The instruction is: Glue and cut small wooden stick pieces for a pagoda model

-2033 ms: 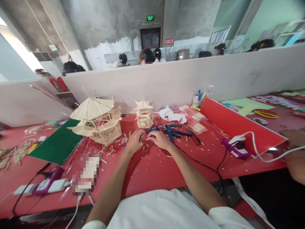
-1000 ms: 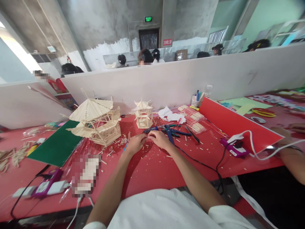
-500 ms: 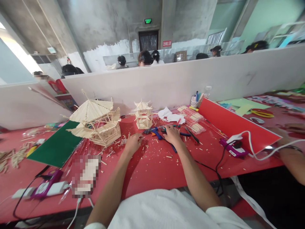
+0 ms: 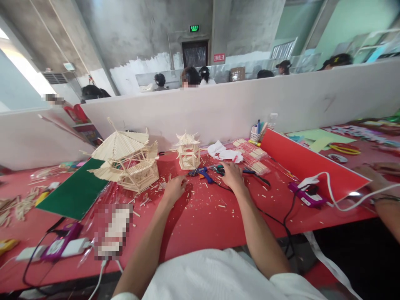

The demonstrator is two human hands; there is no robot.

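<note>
My left hand [image 4: 175, 188] rests on the red table with its fingers curled together, close to the tip of a blue glue gun [image 4: 204, 175]. Whatever it may pinch is too small to make out. To the right of the glue gun, my right hand [image 4: 231, 175] is closed over pliers [image 4: 249, 171], whose dark blue handle sticks out on its right. Another dark tool handle [image 4: 263, 180] lies beside it. Behind the glue gun stands a small pavilion of wooden sticks [image 4: 188, 152]. A larger stick pavilion [image 4: 128, 160] stands to the left.
Stick offcuts litter the red table [image 4: 200, 225]. A green board [image 4: 73, 191] lies left, and a red board [image 4: 312, 164] leans right beside a purple power strip [image 4: 305, 194]. Bagged sticks [image 4: 254, 156] and white tissue [image 4: 223, 151] lie behind. A co-worker's arm [image 4: 384, 204] is far right.
My right hand has shifted slightly right, and the tools under it have moved. A blue handle that stuck out below it no longer shows there. My left hand stays almost still.
</note>
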